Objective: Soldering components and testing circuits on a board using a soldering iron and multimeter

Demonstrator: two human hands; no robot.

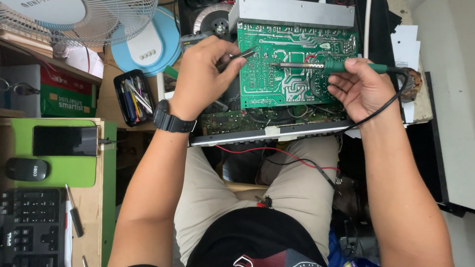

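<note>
Two bare hands are recorded over a green circuit board point(297, 64), which is propped on an opened chassis at the far centre of the scene. A green-handled soldering iron point(329, 66) is held in the right hand point(363, 89), the fingers curled closed around the handle and the metal tip laid level against the board's solder side. Its black cord point(391, 101) is looped past the right wrist. Metal tweezers point(240, 55) are pinched between thumb and fingers of the left hand point(200, 74), the points resting at the board's left edge. A black wristwatch point(170, 120) is worn on the left wrist. Red and black wires point(287, 155) are draped from the chassis over the lap. Noted at the left: a black tray of pens point(132, 97), a smartphone point(65, 141) on a green pad, a black mouse point(27, 169), a keyboard point(32, 225), and a fan point(81, 17) at the far corner.
</note>
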